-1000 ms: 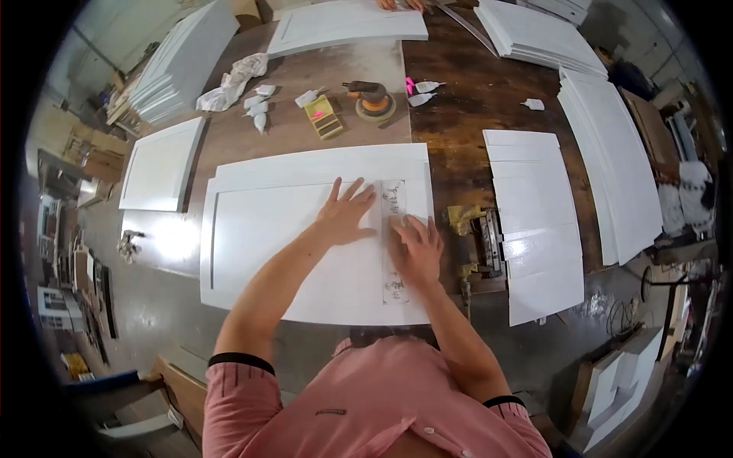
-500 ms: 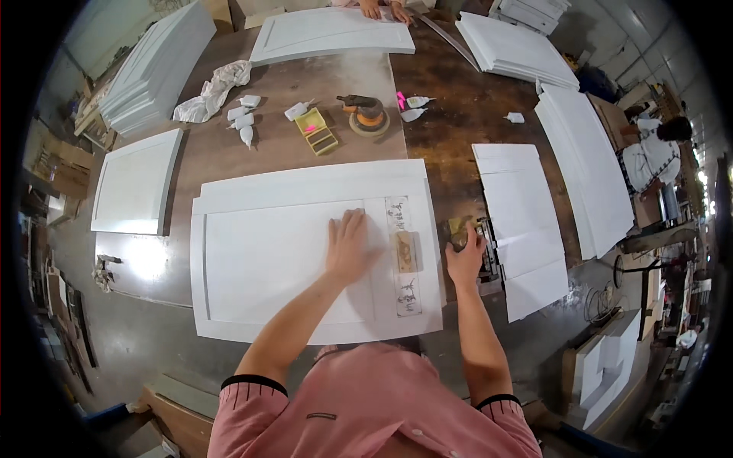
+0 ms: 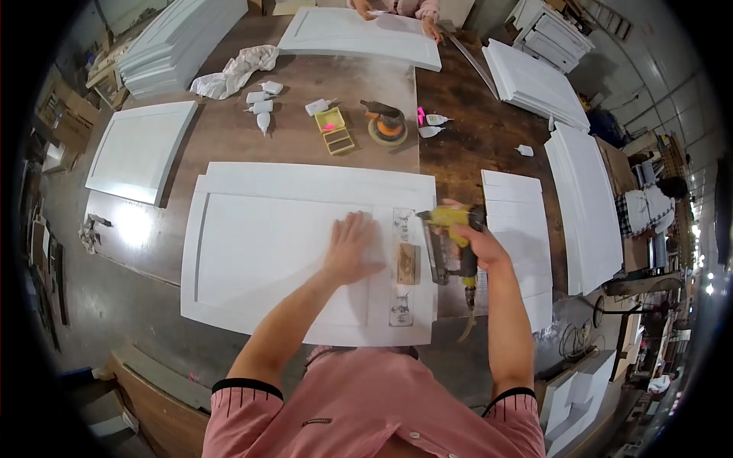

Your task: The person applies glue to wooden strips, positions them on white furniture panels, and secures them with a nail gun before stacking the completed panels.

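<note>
A large white cabinet door panel (image 3: 267, 252) lies flat on the wooden workbench (image 3: 305, 145) in front of me. My left hand (image 3: 351, 248) rests flat on it, fingers spread, just left of a clear strip (image 3: 403, 267) with a small wooden block (image 3: 408, 264) on it. My right hand (image 3: 477, 244) grips a yellow and black nail gun (image 3: 450, 240) at the panel's right edge, its nose toward the strip.
An orange sander (image 3: 387, 126), a yellow box (image 3: 336, 131), white tubes (image 3: 259, 107) and a crumpled rag (image 3: 237, 69) lie farther back. Another person's hands (image 3: 397, 9) work on a white panel (image 3: 359, 38) at the far side. White door stacks (image 3: 588, 198) stand at right and left.
My right hand left the strip, reached off the panel's right edge and now holds the nail gun. My left hand stayed flat on the panel.
</note>
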The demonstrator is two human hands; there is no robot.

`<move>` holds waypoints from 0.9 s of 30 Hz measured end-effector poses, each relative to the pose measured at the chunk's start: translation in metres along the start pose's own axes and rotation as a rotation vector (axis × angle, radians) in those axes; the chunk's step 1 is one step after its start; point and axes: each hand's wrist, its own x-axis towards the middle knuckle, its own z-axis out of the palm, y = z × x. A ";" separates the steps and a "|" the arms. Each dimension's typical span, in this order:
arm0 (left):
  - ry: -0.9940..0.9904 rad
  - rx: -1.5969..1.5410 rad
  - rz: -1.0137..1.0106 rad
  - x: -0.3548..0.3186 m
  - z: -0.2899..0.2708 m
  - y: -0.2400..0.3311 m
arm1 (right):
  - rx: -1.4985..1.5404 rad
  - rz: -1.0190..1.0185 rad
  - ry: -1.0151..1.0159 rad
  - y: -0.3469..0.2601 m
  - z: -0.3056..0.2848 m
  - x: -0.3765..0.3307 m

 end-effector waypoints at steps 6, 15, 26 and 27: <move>-0.062 -0.025 -0.029 0.003 -0.010 0.006 | -0.660 0.163 -0.086 -0.010 0.049 0.052; -0.101 0.021 -0.055 0.000 -0.019 0.016 | -0.668 0.261 -0.112 -0.007 0.062 0.069; 0.073 -0.028 0.017 -0.011 0.004 -0.001 | -0.488 0.024 -0.033 0.000 0.064 -0.018; 0.113 -0.045 0.044 -0.016 0.005 -0.003 | -0.420 0.046 -0.018 0.005 0.062 -0.037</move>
